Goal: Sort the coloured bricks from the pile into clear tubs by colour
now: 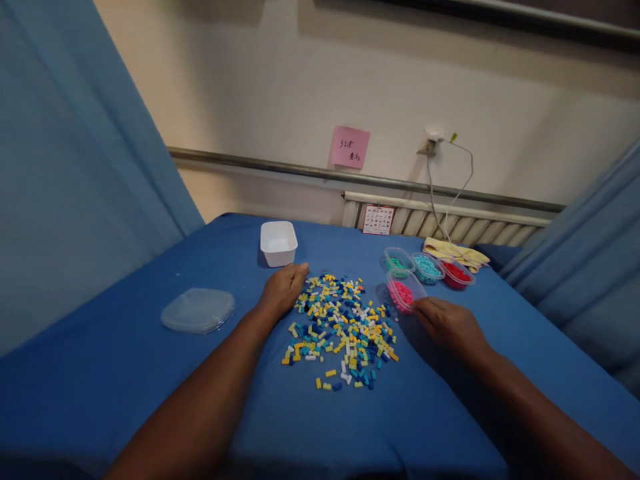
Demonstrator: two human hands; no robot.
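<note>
My right hand [450, 327] grips the near right edge of a clear plastic container [419, 291] holding pink pieces [401, 295]. The container is tilted toward the left. My left hand [285, 290] rests on its edge at the left side of a spread pile of small building bricks [345, 320], fingers stretched out and nothing visible in them. The bricks are yellow, white, blue and teal. Just behind the held container stand clear containers of green pieces [397, 262], light blue pieces [427, 267] and red pieces [455, 273].
A white plastic tub [279, 245] stands behind my left hand. Clear lids [198, 311] lie stacked at the left. A yellow cloth [455, 252] lies at the back right near a cable [447, 213]. A printed card [378, 220] leans by the radiator [465, 227]. Blue curtains [75, 167] hang on both sides.
</note>
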